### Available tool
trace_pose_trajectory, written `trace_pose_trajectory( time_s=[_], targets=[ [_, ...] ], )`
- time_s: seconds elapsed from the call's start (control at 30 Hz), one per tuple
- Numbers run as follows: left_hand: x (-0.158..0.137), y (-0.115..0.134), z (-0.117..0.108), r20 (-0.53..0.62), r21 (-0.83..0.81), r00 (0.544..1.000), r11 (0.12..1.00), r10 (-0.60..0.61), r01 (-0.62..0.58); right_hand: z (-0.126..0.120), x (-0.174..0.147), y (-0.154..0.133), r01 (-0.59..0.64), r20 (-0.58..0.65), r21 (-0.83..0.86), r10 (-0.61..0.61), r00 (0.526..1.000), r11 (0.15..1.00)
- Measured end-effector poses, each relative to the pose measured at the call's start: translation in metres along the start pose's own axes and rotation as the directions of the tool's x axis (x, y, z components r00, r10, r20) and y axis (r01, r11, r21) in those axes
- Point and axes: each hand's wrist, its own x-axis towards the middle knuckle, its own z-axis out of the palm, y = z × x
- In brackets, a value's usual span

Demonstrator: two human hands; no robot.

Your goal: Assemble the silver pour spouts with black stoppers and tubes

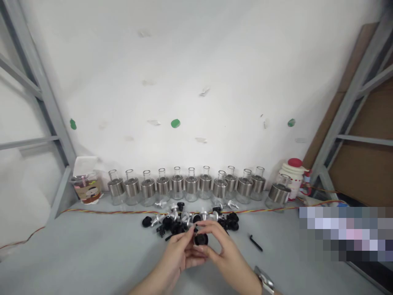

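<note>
Close to the table's front, my left hand [184, 250] and my right hand [221, 246] come together around a small round black cap [201, 239]. The right thumb and fingers curl around its rim, while the left fingers hold it from the side and below. What lies under the cap is hidden by the fingers. Just beyond my hands spreads a pile of black caps [233, 221] and silver pourer spouts [158, 220]. To the right of my right hand lies a thin black bent piece [256, 243].
Several glass bottles with metal bands [177, 182] line the wall; one bottle [278, 192] stands apart at right. A white jug with a red lid [293, 176] and a drink cup [87, 188] flank them. A twisted wire [107, 212] crosses the grey table [92, 254].
</note>
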Motion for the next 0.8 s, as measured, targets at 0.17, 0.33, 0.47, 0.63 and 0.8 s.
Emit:
trace_pose_trajectory(
  time_s=[0.17, 0.33, 0.47, 0.63, 0.8],
  targets=[
    [0.0007, 0.0, -0.0016, 0.064, -0.006, 0.997, 0.999, 0.04, -0.04, -0.0004, 0.002, 0.0048, 0.058, -0.036, -0.178, -0.066, 0.997, 0.982],
    [0.0068, -0.0063, -0.0054, 0.104, 0.144, 0.985, 0.977, 0.141, -0.155, -0.0001, -0.0009, 0.0005, 0.106, 0.02, -0.191, -0.104, 0.994, 0.976],
    [0.0085, -0.0047, -0.0071, 0.18, 0.222, 0.945, 0.925, 0.272, -0.309, 0.002, -0.0043, 0.0012, 0.013, -0.007, -0.152, -0.014, 1.0, 0.988],
    [0.0042, -0.0009, -0.0085, 0.208, 0.345, 0.914, 0.849, 0.347, -0.401, 0.0017, -0.0028, 0.0019, 0.023, 0.005, -0.167, -0.022, 1.0, 0.986],
    [0.0012, 0.0006, -0.01, 0.142, 0.462, 0.906, 0.783, 0.398, -0.417, 0.0016, -0.0023, -0.0006, 0.027, 0.03, -0.183, -0.022, 0.999, 0.983]
  ],
)
